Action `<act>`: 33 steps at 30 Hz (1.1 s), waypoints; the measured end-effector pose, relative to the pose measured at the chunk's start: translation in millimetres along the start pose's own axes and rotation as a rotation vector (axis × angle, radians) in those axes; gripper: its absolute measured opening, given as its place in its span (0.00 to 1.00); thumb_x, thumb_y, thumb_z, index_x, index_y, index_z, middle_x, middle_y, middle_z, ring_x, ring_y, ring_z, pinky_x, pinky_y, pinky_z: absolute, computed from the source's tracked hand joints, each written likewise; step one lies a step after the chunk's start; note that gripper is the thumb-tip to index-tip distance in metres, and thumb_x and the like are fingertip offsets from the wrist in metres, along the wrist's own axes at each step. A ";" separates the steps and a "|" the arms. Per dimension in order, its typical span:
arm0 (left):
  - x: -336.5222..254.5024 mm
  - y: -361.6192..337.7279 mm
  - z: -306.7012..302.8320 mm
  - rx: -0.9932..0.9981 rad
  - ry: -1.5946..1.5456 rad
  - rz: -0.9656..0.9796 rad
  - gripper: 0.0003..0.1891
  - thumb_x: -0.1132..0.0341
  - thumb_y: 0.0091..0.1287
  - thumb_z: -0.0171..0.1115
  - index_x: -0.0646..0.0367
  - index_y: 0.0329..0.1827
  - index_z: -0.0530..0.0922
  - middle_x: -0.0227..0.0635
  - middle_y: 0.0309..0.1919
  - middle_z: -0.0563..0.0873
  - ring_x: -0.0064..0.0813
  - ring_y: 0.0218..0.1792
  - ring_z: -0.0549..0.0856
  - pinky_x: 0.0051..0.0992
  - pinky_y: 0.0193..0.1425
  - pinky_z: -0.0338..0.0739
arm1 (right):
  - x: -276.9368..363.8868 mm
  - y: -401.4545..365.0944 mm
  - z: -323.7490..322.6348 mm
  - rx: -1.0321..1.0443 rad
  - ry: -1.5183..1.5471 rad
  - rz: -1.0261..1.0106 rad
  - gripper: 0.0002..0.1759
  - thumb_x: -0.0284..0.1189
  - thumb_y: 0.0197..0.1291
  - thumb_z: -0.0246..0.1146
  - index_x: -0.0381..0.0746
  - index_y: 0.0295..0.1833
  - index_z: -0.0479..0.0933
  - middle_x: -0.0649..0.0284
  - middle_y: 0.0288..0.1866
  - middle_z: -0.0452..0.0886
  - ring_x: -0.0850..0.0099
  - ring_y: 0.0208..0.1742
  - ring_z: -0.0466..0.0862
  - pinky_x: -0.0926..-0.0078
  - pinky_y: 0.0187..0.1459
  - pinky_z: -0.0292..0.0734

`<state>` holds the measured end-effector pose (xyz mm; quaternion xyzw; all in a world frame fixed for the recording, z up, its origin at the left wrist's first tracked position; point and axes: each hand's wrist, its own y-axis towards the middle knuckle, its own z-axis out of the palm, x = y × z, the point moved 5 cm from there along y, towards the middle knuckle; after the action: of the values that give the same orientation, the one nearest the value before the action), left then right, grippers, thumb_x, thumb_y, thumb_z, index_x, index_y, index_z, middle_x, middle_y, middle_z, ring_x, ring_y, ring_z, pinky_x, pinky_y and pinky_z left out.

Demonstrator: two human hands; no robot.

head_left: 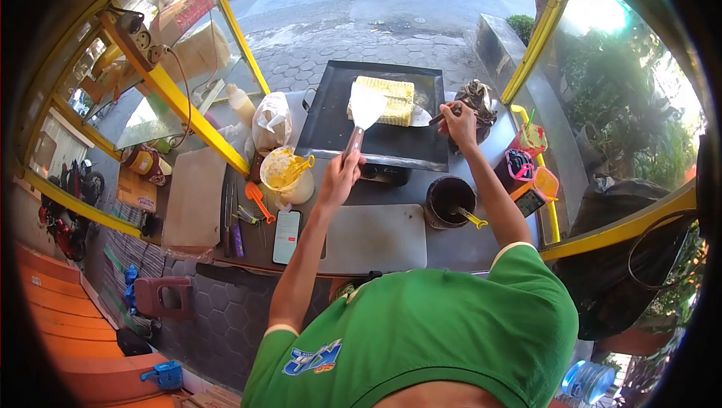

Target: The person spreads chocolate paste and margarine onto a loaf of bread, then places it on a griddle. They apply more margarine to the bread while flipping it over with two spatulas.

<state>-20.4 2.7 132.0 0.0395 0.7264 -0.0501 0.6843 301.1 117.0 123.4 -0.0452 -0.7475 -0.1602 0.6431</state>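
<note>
A pale yellow slab of bread [396, 100] with a ridged top lies on the black griddle [323, 126]. My left hand [344, 176] is closed round the handle of a wide white spatula [367, 106], whose blade overlaps the slab's left part. On the other side, my right hand [459, 122] grips the dark handle of a metal spatula [421, 116]; its blade is at the slab's lower right edge, and whether it reaches underneath cannot be made out.
Left of the griddle stand a tub of yellow spread [287, 175] and a wrapped bag [271, 124]. A phone [286, 236], a metal tray [376, 238] and a dark pot [450, 202] are nearer me. Colourful containers [519, 163] stand at right.
</note>
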 end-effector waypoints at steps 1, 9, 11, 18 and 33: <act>-5.9 15.1 0.0 -0.021 0.103 0.133 0.22 0.49 0.79 0.52 0.62 0.42 0.79 0.24 0.19 0.73 0.15 0.17 0.70 0.19 0.22 0.62 | -4.1 5.3 6.8 0.007 0.002 -0.001 0.11 0.31 0.66 0.66 0.32 0.40 0.80 0.60 0.21 0.83 0.75 0.19 0.84 0.75 0.20 0.81; -2.2 97.7 19.9 -0.212 1.078 0.161 0.21 0.50 0.75 0.53 0.63 0.43 0.80 0.59 0.35 0.88 0.57 0.43 0.89 0.49 0.50 0.83 | 15.2 50.4 40.0 -0.025 -0.041 -0.034 0.13 0.34 0.62 0.65 0.33 0.36 0.80 0.58 0.20 0.83 0.71 0.17 0.83 0.71 0.23 0.79; -4.3 98.2 24.8 -0.197 1.078 0.176 0.20 0.51 0.75 0.54 0.62 0.41 0.80 0.58 0.35 0.88 0.56 0.43 0.89 0.49 0.50 0.83 | 33.3 75.6 49.4 -0.036 -0.374 -0.239 0.16 0.38 0.60 0.65 0.33 0.35 0.81 0.53 0.21 0.83 0.61 0.22 0.85 0.63 0.31 0.81; -32.1 105.6 -28.6 -0.282 0.760 0.125 0.28 0.45 0.75 0.50 0.66 0.44 0.83 0.56 0.33 0.88 0.56 0.43 0.89 0.47 0.50 0.81 | 187.6 55.6 123.9 0.220 -0.732 -0.698 0.18 0.42 0.58 0.67 0.36 0.37 0.81 0.46 0.29 0.85 0.45 0.34 0.86 0.51 0.39 0.80; 11.5 90.8 -141.1 -0.015 0.005 -0.165 0.22 0.48 0.76 0.52 0.61 0.43 0.80 0.16 0.18 0.65 0.09 0.17 0.61 0.18 0.20 0.55 | 118.3 72.3 93.5 0.143 -0.676 -0.552 0.17 0.40 0.57 0.69 0.37 0.42 0.82 0.48 0.32 0.86 0.48 0.37 0.87 0.53 0.41 0.80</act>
<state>-149.4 110.6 127.1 -0.0253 0.7292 -0.1007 0.6764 212.4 196.8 240.6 0.1507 -0.9092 -0.2499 0.2969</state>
